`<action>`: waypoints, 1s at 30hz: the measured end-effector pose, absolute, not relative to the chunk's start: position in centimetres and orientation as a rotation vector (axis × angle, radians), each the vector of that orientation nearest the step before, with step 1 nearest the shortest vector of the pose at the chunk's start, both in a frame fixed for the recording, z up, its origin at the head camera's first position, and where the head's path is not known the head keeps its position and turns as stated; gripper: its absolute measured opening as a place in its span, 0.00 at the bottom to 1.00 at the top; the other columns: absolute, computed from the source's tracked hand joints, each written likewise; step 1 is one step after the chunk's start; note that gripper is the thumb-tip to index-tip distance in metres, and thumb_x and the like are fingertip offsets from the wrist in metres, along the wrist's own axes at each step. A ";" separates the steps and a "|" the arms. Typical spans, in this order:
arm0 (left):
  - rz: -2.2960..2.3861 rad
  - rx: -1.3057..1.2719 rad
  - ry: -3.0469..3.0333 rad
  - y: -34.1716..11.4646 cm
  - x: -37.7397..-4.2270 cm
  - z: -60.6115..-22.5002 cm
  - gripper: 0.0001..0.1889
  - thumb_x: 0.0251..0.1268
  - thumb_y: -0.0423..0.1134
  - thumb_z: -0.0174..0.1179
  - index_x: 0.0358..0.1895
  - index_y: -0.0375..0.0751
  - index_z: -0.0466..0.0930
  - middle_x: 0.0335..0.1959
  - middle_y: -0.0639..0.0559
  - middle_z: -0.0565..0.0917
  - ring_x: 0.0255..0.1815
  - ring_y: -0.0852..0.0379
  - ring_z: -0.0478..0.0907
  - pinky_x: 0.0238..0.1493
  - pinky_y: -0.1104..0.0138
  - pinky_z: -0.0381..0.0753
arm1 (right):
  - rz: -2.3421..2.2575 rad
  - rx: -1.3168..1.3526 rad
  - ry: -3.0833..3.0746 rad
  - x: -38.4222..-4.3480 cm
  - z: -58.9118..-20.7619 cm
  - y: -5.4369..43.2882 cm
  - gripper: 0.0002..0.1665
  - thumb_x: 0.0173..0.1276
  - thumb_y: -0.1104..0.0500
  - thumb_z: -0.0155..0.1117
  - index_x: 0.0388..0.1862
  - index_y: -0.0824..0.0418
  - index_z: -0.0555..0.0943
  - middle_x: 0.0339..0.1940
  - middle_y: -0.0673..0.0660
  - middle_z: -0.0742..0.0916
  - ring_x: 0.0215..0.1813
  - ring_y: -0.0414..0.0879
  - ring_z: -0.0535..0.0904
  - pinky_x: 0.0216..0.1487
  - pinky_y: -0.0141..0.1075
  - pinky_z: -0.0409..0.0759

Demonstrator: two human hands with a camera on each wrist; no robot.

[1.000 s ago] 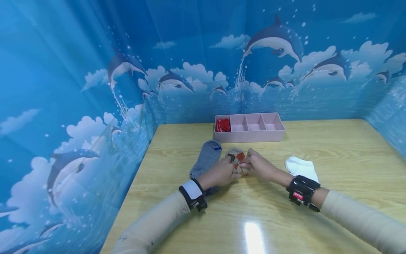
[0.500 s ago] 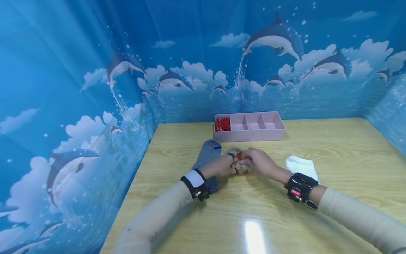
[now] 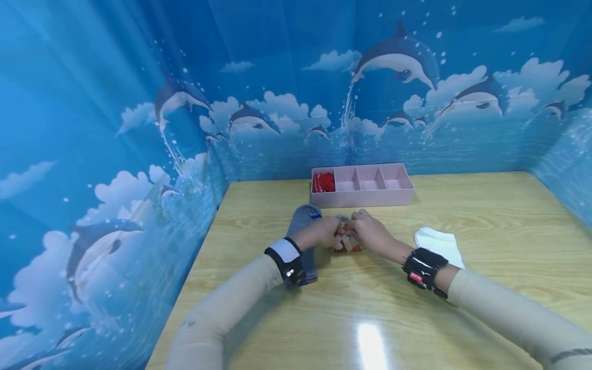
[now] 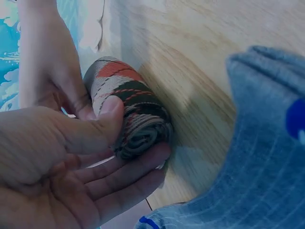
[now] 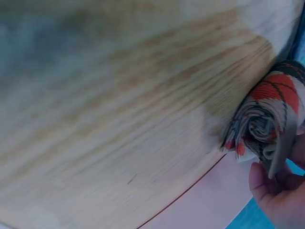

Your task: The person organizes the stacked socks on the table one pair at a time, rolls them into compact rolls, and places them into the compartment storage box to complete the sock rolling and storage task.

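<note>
Wood-grain tabletop [image 3: 416,318], dolphin curtain [image 3: 277,51] behind. Your left hand [image 3: 321,234] holds the rolled argyle sock [image 3: 348,241], thumb over, fingers under; your right hand [image 3: 372,232] pinches its other end. Roll sits between your hands, long axis running crosswise hand to hand, one spiral end facing each. Grey sock [image 3: 311,267] lies beside your left hand, pointing away from you; pink box [image 3: 363,199] beyond both hands.

Blue backdrop [image 3: 277,46] with leaping dolphins [image 3: 402,51] and white clouds [image 3: 127,187], pale wood-grain table [image 3: 509,221], bright light reflection [image 3: 372,345] on its top
</note>
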State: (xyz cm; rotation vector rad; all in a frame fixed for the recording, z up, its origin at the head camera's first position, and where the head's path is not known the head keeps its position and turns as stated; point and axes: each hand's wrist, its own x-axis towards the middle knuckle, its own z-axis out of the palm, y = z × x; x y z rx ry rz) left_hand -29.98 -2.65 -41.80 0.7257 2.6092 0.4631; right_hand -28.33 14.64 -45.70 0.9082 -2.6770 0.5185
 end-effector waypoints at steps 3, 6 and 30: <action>0.452 0.759 2.691 -2.7 -29.3 -41.9 0.10 0.65 0.38 0.69 0.32 0.40 0.78 0.21 0.57 0.69 0.22 0.63 0.67 0.24 0.73 0.64 | 0.482 0.922 -2.708 -28.7 -46.0 14.5 0.09 0.63 0.74 0.67 0.39 0.65 0.88 0.30 0.55 0.80 0.35 0.47 0.70 0.35 0.35 0.71; 0.361 0.846 2.809 -2.6 -28.5 -42.2 0.08 0.65 0.41 0.70 0.32 0.42 0.82 0.22 0.58 0.72 0.22 0.63 0.69 0.25 0.73 0.65 | 0.437 0.931 -2.738 -28.9 -46.3 14.6 0.12 0.61 0.77 0.64 0.40 0.66 0.86 0.30 0.57 0.80 0.36 0.48 0.70 0.35 0.36 0.70; 0.284 0.855 2.738 -2.6 -30.7 -41.9 0.10 0.63 0.41 0.71 0.26 0.43 0.83 0.16 0.60 0.68 0.18 0.63 0.64 0.22 0.72 0.61 | 0.299 1.128 -2.517 -26.9 -45.9 16.3 0.28 0.61 0.53 0.77 0.55 0.69 0.84 0.49 0.63 0.89 0.47 0.54 0.84 0.48 0.46 0.83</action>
